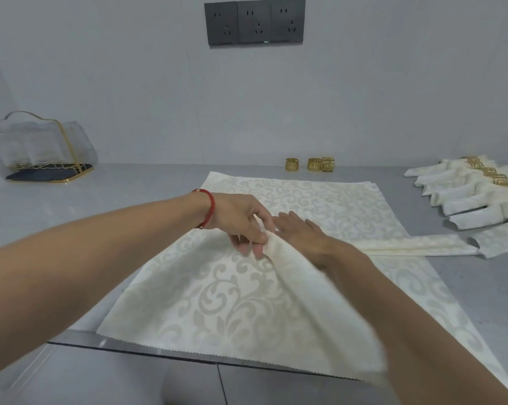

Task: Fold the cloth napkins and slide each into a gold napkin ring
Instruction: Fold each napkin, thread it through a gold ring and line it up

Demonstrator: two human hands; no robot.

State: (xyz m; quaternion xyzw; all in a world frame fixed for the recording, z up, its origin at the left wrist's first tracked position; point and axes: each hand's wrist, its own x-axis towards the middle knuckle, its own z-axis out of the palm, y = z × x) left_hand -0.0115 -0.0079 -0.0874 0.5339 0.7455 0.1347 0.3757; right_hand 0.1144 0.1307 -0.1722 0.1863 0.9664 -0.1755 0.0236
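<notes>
Head view, looking down on the grey worktop (130, 206). Large cream damask cloth napkin with a scroll pattern (217, 293) lies spread flat in the middle, its near pinked edge overhanging the worktop's metal front lip.

Your left hand (241, 220), red cord bracelet on the wrist, pinches a raised ridge of that napkin between thumb and curled fingers (254, 244). Your right hand (302, 232) lies on the cloth just beyond the ridge, fingers stretched out fairly straight and holding nothing; its arm is blurred, so finer detail is lost.

Step in hand, as I judge it: gathering the first pleat. Keep the pinch low and the ridge straight, running from the near edge to the far one. Use the flat right hand to pin the cloth so the pattern does not skew. Make each pleat the same width, or the bundle will not pass a ring cleanly.

Three loose gold filigree napkin rings (309, 164) stand at the far edge by the wall, well apart from your hands. A row of finished rolled napkins in gold rings (466, 194) lies far right. One long folded cream strip (416, 245) rests on the spread napkin's right edge; mind it when you pull cloth leftward.

Open room: bare worktop to the left, before the gold-wire holder of clear glass (42, 147). Little room at the near edge.
</notes>
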